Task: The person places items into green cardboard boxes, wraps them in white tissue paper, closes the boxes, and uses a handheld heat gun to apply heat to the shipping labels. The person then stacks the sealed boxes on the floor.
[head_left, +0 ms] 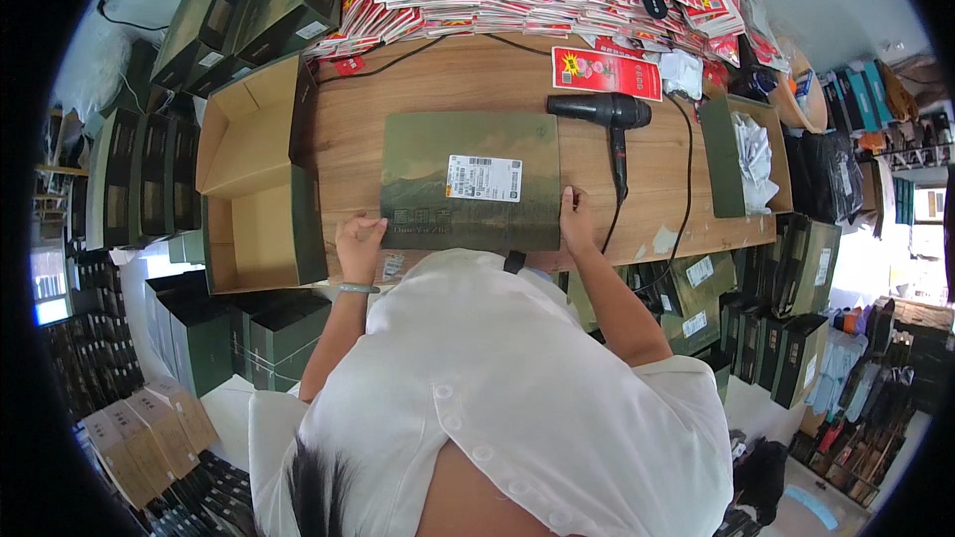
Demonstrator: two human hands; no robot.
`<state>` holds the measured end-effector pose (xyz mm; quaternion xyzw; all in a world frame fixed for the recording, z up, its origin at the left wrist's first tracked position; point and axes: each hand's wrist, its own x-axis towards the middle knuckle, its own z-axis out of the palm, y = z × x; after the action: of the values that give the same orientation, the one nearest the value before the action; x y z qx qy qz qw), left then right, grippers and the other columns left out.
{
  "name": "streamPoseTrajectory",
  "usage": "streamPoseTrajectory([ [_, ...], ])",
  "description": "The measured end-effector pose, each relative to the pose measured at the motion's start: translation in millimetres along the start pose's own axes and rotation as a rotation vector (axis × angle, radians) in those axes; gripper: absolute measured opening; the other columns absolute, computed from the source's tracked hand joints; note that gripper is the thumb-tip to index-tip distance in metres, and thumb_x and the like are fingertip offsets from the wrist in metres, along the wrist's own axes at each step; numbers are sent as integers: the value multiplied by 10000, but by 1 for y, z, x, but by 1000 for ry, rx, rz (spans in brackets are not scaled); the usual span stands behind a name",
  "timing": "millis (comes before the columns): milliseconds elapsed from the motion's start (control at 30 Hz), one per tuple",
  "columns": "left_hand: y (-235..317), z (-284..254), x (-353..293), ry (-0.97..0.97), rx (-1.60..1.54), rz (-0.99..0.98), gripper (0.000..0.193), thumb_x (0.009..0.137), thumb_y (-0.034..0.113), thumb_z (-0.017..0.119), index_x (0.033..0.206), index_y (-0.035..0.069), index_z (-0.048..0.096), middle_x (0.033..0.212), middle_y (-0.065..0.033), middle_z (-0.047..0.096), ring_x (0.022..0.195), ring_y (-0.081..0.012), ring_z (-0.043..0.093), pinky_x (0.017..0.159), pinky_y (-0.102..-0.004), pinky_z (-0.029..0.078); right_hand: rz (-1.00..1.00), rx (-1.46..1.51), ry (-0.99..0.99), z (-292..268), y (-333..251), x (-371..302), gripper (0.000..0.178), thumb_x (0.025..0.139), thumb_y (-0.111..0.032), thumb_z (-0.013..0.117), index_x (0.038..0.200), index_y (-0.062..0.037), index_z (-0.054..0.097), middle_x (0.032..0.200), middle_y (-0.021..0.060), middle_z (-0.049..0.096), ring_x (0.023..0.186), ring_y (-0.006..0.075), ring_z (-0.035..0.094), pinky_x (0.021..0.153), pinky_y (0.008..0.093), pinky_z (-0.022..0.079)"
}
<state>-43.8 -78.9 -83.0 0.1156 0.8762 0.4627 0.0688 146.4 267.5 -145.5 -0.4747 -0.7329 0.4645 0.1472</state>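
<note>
A flat-topped dark green cardboard box (418, 159) sits on the wooden table in front of me, its printed landscape top facing up. Stuck near the middle of that top is a white shipping label (484, 178). My left hand (360, 242) is at the box's near left corner, its fingers curled and closed against the edge. On the opposite side, my right hand (575, 220) grips the right edge, thumb and fingers close together. The fingertips beneath the edges are hidden.
An opened box (249, 229) with a bare brown inside stands left. A black hair dryer (602, 110) and its cord lie right of the labelled box. Red printed packets (497, 0) are piled at the back. Beyond the dryer, a green box (728, 164) holds white crumpled material.
</note>
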Motion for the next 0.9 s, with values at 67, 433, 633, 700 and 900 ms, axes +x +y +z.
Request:
streamPoseTrajectory([
  [67, -33, 21, -2, 125, -165, -47, 254, 844, 182, 759, 1041, 54, 662, 1160, -130, 613, 1020, -215, 597, 892, -315, 452, 122, -33, -97, 2, 1, 8, 619, 1014, -487, 395, 1204, 73, 576, 1084, 277, 641, 1042, 389, 612, 930, 384, 467],
  [433, -20, 53, 8, 90, 190, -378, 670, 952, 613, 443, 1213, 15, 595, 1053, -248, 670, 1038, -383, 637, 885, -419, 475, 396, 603, -558, 28, 31, 8, 911, 966, -690, 190, 1425, 73, 383, 1442, 237, 423, 1318, 304, 409, 1099, 363, 313],
  [633, -67, 22, 44, 42, -156, -408, 703, 947, 590, 497, 1192, -60, 605, 1153, -195, 662, 1086, -289, 614, 932, -365, 459, 89, 398, -496, 13, -51, -11, 796, 955, -502, 533, 1431, 52, 216, 1309, 241, 468, 1255, 292, 443, 1063, 393, 355],
  [700, -101, 2, 58, 30, -212, -480, 662, 946, 535, 551, 1249, -53, 575, 1168, -192, 650, 1115, -268, 596, 952, -349, 446, -83, 338, -584, 8, -94, -27, 903, 909, -412, 670, 1469, 22, 109, 1256, 229, 467, 1189, 279, 472, 1013, 397, 407],
  [900, -100, -38, 74, 269, -105, -122, 640, 952, 492, 570, 1293, -49, 527, 1208, -188, 622, 1126, -271, 585, 941, -314, 445, -302, 447, -616, 26, -213, -69, 1019, 824, -331, 782, 1469, 48, 89, 1352, 249, 407, 1193, 292, 505, 1014, 408, 424],
])
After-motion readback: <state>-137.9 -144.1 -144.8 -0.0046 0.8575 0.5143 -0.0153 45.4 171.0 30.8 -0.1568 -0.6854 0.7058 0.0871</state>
